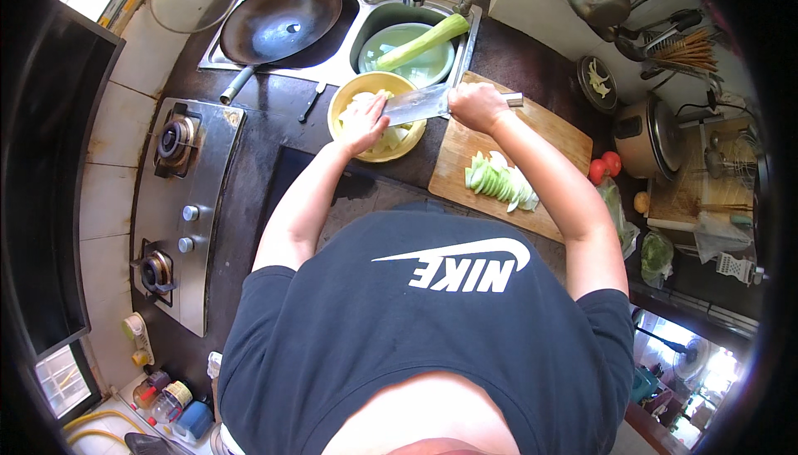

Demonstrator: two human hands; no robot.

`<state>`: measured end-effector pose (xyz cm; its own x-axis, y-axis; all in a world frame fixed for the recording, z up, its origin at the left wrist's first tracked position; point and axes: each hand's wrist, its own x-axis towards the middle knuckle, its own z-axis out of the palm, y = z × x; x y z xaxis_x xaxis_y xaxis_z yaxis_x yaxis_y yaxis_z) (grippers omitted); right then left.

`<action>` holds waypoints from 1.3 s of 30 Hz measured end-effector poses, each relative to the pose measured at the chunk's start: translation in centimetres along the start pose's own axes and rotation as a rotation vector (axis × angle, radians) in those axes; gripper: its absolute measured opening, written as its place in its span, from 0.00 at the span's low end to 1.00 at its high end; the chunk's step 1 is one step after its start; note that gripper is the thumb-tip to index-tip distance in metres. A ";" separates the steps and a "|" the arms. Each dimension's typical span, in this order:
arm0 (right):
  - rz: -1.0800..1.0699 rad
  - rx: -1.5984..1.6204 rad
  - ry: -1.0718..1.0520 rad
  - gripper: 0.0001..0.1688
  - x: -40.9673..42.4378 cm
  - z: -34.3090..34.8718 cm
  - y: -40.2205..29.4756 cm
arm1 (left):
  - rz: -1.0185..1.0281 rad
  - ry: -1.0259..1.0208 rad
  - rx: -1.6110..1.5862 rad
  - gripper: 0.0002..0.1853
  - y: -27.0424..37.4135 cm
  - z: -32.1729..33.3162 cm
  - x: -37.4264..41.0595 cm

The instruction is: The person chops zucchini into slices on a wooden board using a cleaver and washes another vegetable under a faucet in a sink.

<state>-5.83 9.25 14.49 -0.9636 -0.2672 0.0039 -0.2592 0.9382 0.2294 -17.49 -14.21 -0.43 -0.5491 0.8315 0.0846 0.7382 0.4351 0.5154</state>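
Note:
My right hand (479,106) grips the handle of a cleaver (418,105), its broad blade reaching left over a yellow bowl (408,151). Pale green vegetable pieces (394,137) lie in that bowl. At the blade's far end is my left hand (363,123), over the bowl with fingers extended and thumb apart; whether it presses on the blade is unclear. Below my right forearm, a wooden cutting board (452,171) bears a row of overlapping pale green slices (499,182). A long peeled green vegetable (424,42) leans in a basin of water (369,56) in the sink.
A wok (268,22) rests over the left sink bowl, its handle jutting over the counter. A peeler (312,103) lies nearby. The gas stove (187,205) is at left. Right of the board are tomatoes (605,167), a cooker (648,134) and a dish with peelings (597,84).

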 end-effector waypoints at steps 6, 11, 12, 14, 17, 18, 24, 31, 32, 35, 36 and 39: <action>0.150 -0.013 -0.019 0.07 -4.0 -2.6 3.0 | -0.090 -0.076 -0.073 0.30 -2.7 1.4 0.1; 0.440 0.055 0.088 0.14 -10.8 -3.0 2.7 | -0.216 -0.121 -0.459 0.31 -2.1 -0.2 1.9; 0.572 0.184 0.117 0.13 -12.6 -2.4 1.9 | -0.167 -0.137 -0.316 0.31 -1.7 0.2 1.9; 0.947 0.552 0.127 0.11 -15.8 -1.0 -0.1 | -0.169 -0.304 0.094 0.32 0.5 0.4 2.0; 1.149 0.899 0.549 0.13 -21.9 6.2 -2.7 | -0.213 -0.388 0.251 0.32 2.3 0.9 2.4; 1.273 1.073 0.521 0.14 -22.7 5.4 -3.6 | -0.240 -0.351 0.243 0.32 2.1 0.7 2.0; 1.775 1.456 0.656 0.16 -31.6 5.6 -7.5 | -0.078 0.156 0.080 0.29 4.7 1.1 2.6; 1.781 1.613 0.580 0.15 -38.6 9.4 -8.1 | 0.303 0.021 -0.040 0.26 17.4 7.2 3.8; 1.761 1.647 0.570 0.15 -39.1 10.1 -8.0 | 0.339 -0.012 0.018 0.27 19.0 8.7 3.8; 1.748 1.754 0.545 0.14 -39.9 11.6 -7.0 | 0.363 -0.100 0.030 0.32 24.3 12.2 4.3; 1.723 1.782 0.542 0.14 -40.0 12.0 -6.6 | 0.340 -0.151 0.020 0.35 25.9 13.0 4.6; 1.619 1.839 0.459 0.15 -40.0 14.1 -5.6 | 0.282 -0.247 0.047 0.46 29.4 15.7 5.8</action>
<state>33.22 17.76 -0.70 -0.3884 0.7140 -0.5826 0.2909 -0.5049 -0.8127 7.23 8.82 1.79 -0.2146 0.9767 0.0070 0.8672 0.1872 0.4614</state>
